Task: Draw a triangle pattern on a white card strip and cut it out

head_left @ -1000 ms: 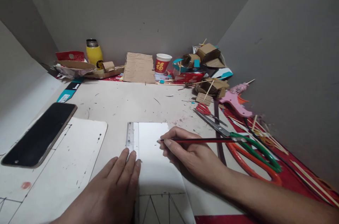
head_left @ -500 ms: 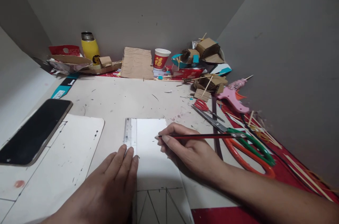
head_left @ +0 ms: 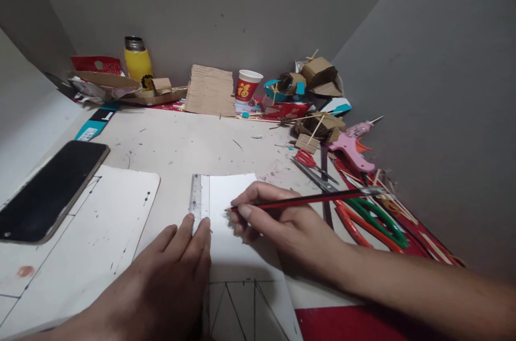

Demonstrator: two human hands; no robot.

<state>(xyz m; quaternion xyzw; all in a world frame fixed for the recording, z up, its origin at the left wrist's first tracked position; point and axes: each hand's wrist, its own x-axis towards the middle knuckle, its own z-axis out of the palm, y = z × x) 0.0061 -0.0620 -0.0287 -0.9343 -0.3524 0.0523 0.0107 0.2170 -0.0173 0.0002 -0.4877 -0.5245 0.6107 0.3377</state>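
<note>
My left hand (head_left: 165,276) lies flat with its fingers stretched out, their tips pressing a clear ruler (head_left: 196,194). The ruler runs along the left edge of a white sheet of card (head_left: 231,185); part of it is hidden under my fingers. In a pinch grip, my right hand (head_left: 290,228) has a black and red pencil (head_left: 306,199), its point over the card just right of the ruler. Dark drawn lines, some slanting, cross the lower part of the card.
A phone (head_left: 52,190) rests at the left on another marked card (head_left: 116,217). Large scissors (head_left: 374,217), small red scissors (head_left: 305,158) and a pink glue gun (head_left: 352,147) lie at the right. Behind stand a yellow bottle (head_left: 137,64), a paper cup (head_left: 247,86) and cardboard (head_left: 210,89).
My right hand has moved the pencil left, its point now closer to the ruler, with the pencil's back end raised. My left hand stays on the ruler. The camera view has shifted slightly.
</note>
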